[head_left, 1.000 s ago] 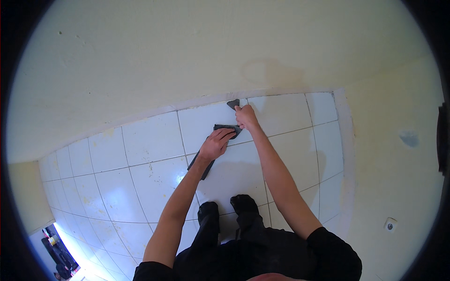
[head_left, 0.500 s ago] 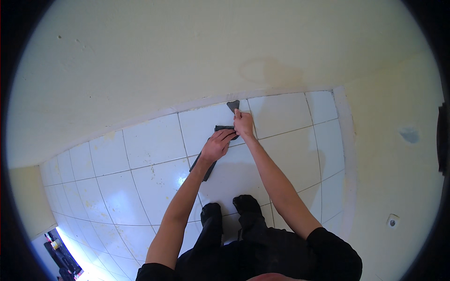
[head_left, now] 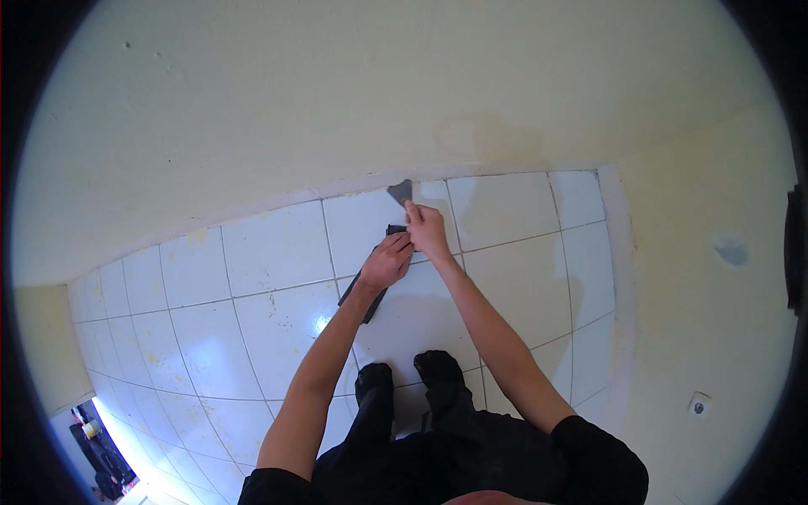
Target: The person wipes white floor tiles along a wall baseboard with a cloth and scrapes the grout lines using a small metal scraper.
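My right hand (head_left: 427,232) grips a scraper (head_left: 401,193) whose flat grey blade points up toward the strip where the white floor tiles (head_left: 269,252) meet the cream wall (head_left: 337,101). My left hand (head_left: 386,263) sits just below and left of it, closed on a dark flat tool (head_left: 360,295) that trails down-left across a tile. The two hands touch each other. My dark shoes (head_left: 438,370) stand on the tiles below them.
A second cream wall (head_left: 707,286) closes the corner on the right, with a grey patch and a small round fitting (head_left: 698,407) low on it. A faint round stain (head_left: 488,139) marks the far wall. Dark objects (head_left: 97,446) lie at the lower left.
Both hands have shifted slightly along the wall edge, staying together; the scraper blade still points at the tile border.
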Demonstrator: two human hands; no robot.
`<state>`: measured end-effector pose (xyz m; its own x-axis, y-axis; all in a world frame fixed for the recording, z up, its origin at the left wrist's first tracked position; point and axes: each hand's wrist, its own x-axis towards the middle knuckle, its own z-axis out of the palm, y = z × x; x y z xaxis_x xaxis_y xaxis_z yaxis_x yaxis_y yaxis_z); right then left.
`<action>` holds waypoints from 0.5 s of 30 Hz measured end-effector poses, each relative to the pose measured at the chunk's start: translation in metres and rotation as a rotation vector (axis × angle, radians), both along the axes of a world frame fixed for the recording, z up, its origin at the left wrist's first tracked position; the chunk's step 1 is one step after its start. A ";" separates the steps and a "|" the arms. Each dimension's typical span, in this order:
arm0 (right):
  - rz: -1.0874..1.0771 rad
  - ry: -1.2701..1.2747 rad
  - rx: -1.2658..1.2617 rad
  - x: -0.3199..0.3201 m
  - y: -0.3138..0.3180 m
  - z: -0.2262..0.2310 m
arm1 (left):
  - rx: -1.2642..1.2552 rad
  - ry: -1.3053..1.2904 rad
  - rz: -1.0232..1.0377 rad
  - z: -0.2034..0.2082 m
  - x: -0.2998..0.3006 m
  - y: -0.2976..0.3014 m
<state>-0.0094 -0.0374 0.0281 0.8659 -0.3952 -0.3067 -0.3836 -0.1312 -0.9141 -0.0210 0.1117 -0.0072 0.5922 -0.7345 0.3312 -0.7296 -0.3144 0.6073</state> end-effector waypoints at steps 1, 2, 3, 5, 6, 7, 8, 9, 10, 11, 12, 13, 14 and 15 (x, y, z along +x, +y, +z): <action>0.056 -0.130 -0.081 0.003 0.015 0.009 | 0.045 0.024 0.008 -0.010 0.000 0.004; 0.091 -0.163 -0.101 0.005 0.031 0.018 | 0.090 0.048 0.018 -0.019 -0.001 0.009; 0.127 -0.192 -0.118 0.006 0.052 0.028 | 0.098 0.049 0.026 -0.022 -0.002 0.011; 0.202 -0.308 -0.083 0.005 0.091 0.037 | -0.240 0.672 -0.007 -0.022 -0.003 0.003; 0.371 -0.385 -0.220 0.004 0.108 0.042 | -0.361 0.882 -0.012 -0.014 -0.003 -0.003; 0.738 -0.198 -0.719 -0.002 0.117 0.047 | -0.151 0.493 -0.020 -0.006 -0.002 -0.005; 0.745 -0.203 -0.711 -0.004 0.128 0.043 | 0.064 0.097 -0.017 0.006 -0.002 -0.003; 0.728 -0.222 -0.731 -0.004 0.136 0.042 | 0.062 0.088 -0.002 0.008 -0.002 -0.003; 0.710 -0.240 -0.752 -0.004 0.139 0.041 | 0.062 0.090 -0.002 0.009 -0.002 -0.004; 0.675 -0.234 -0.707 -0.005 0.135 0.039 | 0.057 0.107 -0.018 0.011 -0.002 -0.006; 0.672 -0.231 -0.708 -0.007 0.126 0.037 | 0.050 0.124 -0.037 0.013 -0.002 -0.008; 0.626 -0.243 -0.613 -0.008 0.125 0.036 | 0.061 0.122 -0.019 0.013 -0.003 0.001; 0.570 -0.240 -0.533 -0.009 0.115 0.036 | 0.031 0.151 -0.016 0.011 -0.004 0.002; 0.568 -0.167 -0.527 -0.010 0.104 0.036 | 0.001 0.181 -0.014 0.008 -0.005 0.003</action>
